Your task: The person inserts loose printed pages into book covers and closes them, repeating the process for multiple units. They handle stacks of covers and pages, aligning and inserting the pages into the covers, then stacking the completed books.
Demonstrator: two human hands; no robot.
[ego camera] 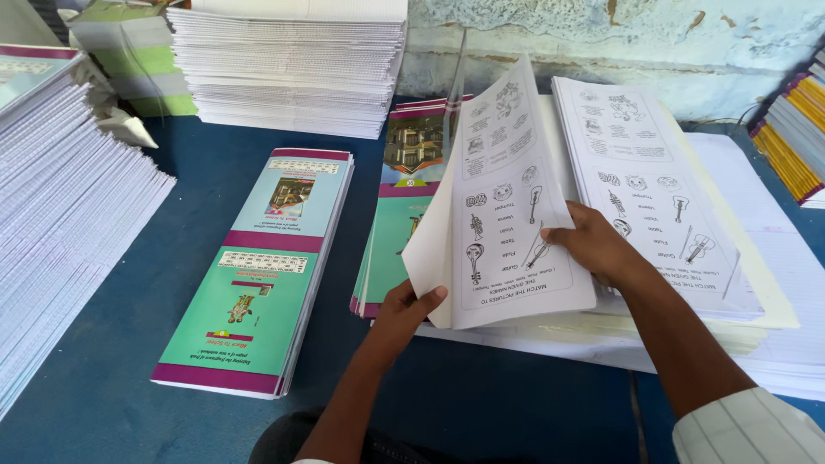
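My left hand [408, 309] grips the near corner of a printed white sheet [507, 206] with black drawings of instruments, lifted and curling up off a stack. My right hand [593, 245] lies with fingers spread between the raised sheet and the stack of printed sheets [653, 163] beneath it. The stack rests on a wider pile of white paper [773, 283]. Partly hidden behind the lifted sheet lies a pile of green and purple covers [400, 206].
A second pile of long green, blue and purple covers [258, 275] lies on the blue tabletop [112, 344] to the left. Tall stacks of white pages stand at the far left [60, 198] and at the back [292, 69]. Coloured booklets [795, 137] sit at the right edge.
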